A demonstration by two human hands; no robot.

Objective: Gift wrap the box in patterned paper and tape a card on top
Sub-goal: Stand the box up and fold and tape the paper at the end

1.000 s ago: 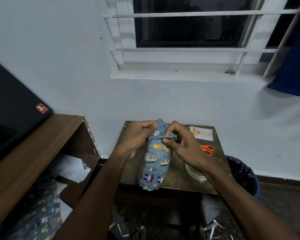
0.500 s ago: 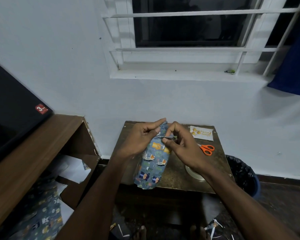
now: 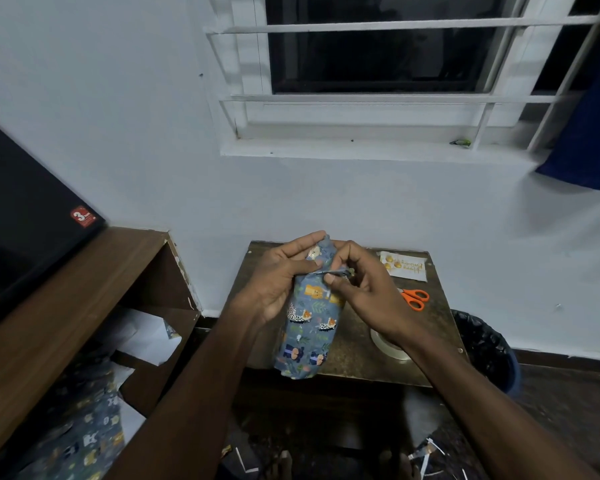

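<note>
From the head camera, the blue animal-patterned paper parcel [image 3: 309,317] stands tilted between both hands, its lower end resting near the front edge of the dark brown wooden surface [image 3: 357,362]. The left hand [image 3: 278,278] has shifted its grip: a second ago its curled fingers met a raised flap at the top, and now that flap lies folded down under straighter fingers [image 3: 305,242] wrapped over the upper end. The right hand [image 3: 364,289] pinches a thin strip, likely tape, just beside the left thumb and against the fold. That suggests the end fold is closed and being sealed, so wrapping is nearly finished while the card step remains.

Beyond the right fingers lie the white card with gold print [image 3: 403,267] and the orange-handled scissors [image 3: 414,298]; the clear tape roll [image 3: 387,342] sits under the right wrist. The surface is small, with a dark bin [image 3: 485,348] just past its right edge, so the open room lies ahead of the parcel.
</note>
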